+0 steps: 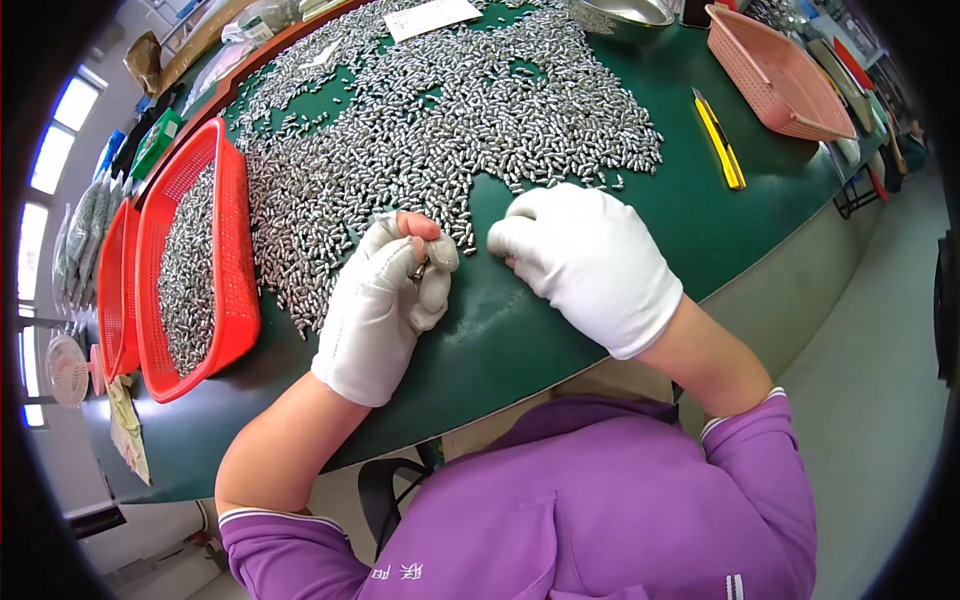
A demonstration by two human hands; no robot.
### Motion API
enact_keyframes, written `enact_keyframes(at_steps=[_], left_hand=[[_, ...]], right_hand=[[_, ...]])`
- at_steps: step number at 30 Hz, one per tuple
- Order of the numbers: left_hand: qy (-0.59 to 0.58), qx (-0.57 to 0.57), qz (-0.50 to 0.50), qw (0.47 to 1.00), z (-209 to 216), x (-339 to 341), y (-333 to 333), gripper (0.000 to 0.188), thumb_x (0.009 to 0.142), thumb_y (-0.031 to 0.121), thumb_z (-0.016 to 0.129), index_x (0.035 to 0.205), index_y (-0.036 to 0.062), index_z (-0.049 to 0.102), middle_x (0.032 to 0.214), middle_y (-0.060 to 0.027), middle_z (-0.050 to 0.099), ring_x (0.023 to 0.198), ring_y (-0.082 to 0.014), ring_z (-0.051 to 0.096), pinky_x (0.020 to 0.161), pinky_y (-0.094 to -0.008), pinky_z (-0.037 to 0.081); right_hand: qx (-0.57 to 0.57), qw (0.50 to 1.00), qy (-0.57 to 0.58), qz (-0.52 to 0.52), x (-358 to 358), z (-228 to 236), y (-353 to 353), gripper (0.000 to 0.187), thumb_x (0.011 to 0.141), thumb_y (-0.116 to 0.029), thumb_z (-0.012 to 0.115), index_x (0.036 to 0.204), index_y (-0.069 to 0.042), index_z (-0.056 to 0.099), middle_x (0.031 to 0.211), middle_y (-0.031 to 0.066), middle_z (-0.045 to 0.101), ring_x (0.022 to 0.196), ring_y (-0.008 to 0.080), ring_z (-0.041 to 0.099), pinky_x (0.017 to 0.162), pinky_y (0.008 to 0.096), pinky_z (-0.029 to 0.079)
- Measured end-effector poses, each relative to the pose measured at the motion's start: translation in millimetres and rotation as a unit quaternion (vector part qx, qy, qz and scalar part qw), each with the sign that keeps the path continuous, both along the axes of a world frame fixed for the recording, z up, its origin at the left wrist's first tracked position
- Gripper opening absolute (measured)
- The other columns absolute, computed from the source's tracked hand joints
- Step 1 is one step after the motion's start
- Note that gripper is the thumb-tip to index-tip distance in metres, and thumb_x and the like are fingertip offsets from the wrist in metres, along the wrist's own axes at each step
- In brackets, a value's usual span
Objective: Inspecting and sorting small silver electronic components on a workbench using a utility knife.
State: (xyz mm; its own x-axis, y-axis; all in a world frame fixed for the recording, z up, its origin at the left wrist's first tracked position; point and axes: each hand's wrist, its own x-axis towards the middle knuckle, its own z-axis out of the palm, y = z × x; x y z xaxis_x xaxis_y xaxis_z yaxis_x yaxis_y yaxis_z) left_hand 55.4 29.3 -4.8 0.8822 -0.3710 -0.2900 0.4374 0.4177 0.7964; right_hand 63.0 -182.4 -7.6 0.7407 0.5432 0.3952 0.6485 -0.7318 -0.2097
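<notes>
A wide layer of small silvery metal pieces [440,130], short and rounded, covers much of the green tabletop. At its near edge is my left hand [385,300], in a white glove that leaves the tips of the thumb and a finger bare. Its fingers are pinched together; what lies between them is too small to make out. My right hand [595,265], in a white glove, hovers at the pile's near right edge. Its fingers are curled closed and point toward the left hand, a gap apart from it. Whatever they hold is hidden.
At left stands a red plastic basket [247,270] of the same metal pieces, beside another red basket [118,300]. A yellow utility knife [720,140] lies at right, near a pink basket [780,85]. A metal bowl [625,15] and white paper [432,18] are at the back.
</notes>
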Motion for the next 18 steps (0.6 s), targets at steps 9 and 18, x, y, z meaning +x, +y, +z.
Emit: enact_keyframes(at_steps=[9, 18], left_hand=[[-0.028, 0.039, 0.000, 0.999, -0.3, -0.9, -2.8, 0.010, 0.096, 0.018, 0.050, 0.104, 0.0119, 0.051, 0.090, -0.0009, 0.058, 0.066, -0.0048, 0.048, 0.056, -0.0178, 0.037], [-0.041, 0.055, -0.007, 0.998, 0.4, -2.0, -3.0, 0.012, 0.096, 0.018, 0.048, 0.104, 0.0100, 0.050, 0.090, -0.0017, 0.058, 0.065, -0.0053, 0.048, 0.055, -0.0183, 0.037]], right_hand=[[0.061, 0.998, 0.021, -0.012, -0.5, -4.6, -7.0, 0.002, 0.080, -0.015, 0.061, 0.082, -0.013, 0.062, 0.079, 0.0065, 0.058, 0.077, 0.0259, 0.060, 0.066, 0.0374, 0.049], [0.085, 0.995, 0.031, -0.043, -0.3, -5.7, -9.9, 0.006, 0.082, -0.015, 0.060, 0.084, -0.013, 0.064, 0.077, 0.0071, 0.059, 0.074, 0.0264, 0.061, 0.064, 0.0383, 0.050]])
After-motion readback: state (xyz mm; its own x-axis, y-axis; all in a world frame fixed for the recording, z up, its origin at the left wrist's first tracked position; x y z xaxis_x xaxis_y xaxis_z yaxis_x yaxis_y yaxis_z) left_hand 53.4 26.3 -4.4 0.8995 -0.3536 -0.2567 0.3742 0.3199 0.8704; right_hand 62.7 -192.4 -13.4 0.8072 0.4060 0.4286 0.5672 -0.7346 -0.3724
